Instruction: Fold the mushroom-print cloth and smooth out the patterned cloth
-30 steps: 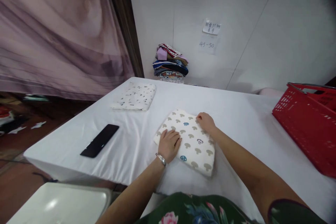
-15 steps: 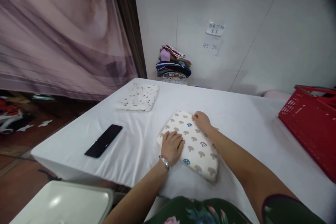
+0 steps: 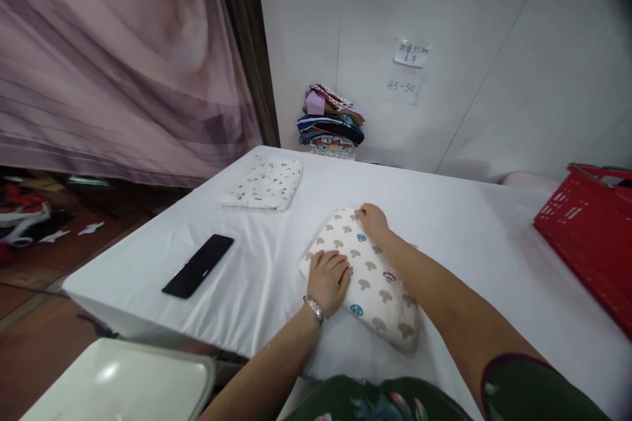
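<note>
A black slab [image 3: 198, 266] and spotted cloth [image 3: 269, 183] lie left, a cut-off red basket [image 3: 595, 237] right. On the surface [image 3: 469, 223], mushroom-print cloth [image 3: 369, 286] lies beneath the flat, unclenched left grip [image 3: 328, 279]; the right grip [image 3: 374, 222] curls at its far edge, hold unclear.

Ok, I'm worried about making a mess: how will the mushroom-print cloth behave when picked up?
The mushroom-print cloth is probably floppy, as it looks like soft fabric with rounded corners. It may unfold if raised by one edge, since it appears folded with no fastening visible. Rolling seems unlikely: it lies flat on the white tablecloth.
</note>
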`<act>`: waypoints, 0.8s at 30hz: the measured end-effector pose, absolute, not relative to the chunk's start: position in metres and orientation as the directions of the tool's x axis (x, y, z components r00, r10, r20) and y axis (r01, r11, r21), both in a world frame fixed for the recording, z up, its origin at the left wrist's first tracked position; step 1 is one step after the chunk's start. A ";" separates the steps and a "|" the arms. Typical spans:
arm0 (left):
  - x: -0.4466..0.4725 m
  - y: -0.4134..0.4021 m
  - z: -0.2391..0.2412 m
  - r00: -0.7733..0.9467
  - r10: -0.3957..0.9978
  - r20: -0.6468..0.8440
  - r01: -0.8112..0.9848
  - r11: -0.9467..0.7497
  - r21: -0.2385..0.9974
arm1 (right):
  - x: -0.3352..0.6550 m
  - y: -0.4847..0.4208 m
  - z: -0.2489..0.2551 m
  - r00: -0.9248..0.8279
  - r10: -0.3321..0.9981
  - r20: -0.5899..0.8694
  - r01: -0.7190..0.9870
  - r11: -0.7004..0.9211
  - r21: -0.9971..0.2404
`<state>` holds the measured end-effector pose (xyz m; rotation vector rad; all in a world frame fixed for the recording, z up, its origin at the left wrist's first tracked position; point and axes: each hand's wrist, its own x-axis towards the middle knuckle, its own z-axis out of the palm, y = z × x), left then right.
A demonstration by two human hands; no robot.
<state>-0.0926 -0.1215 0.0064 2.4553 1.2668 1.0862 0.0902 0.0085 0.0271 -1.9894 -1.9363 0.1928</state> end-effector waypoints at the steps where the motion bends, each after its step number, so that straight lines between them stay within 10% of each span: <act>1: -0.093 -0.122 0.007 0.371 0.764 0.529 0.637 -0.623 0.453 | 0.091 0.010 0.025 0.062 0.987 0.146 0.936 -0.008 -0.351; 24: -0.092 -0.120 0.010 0.366 0.758 0.541 0.600 -0.636 0.485 | 0.071 0.035 0.026 0.103 0.994 0.043 0.925 -0.079 -0.373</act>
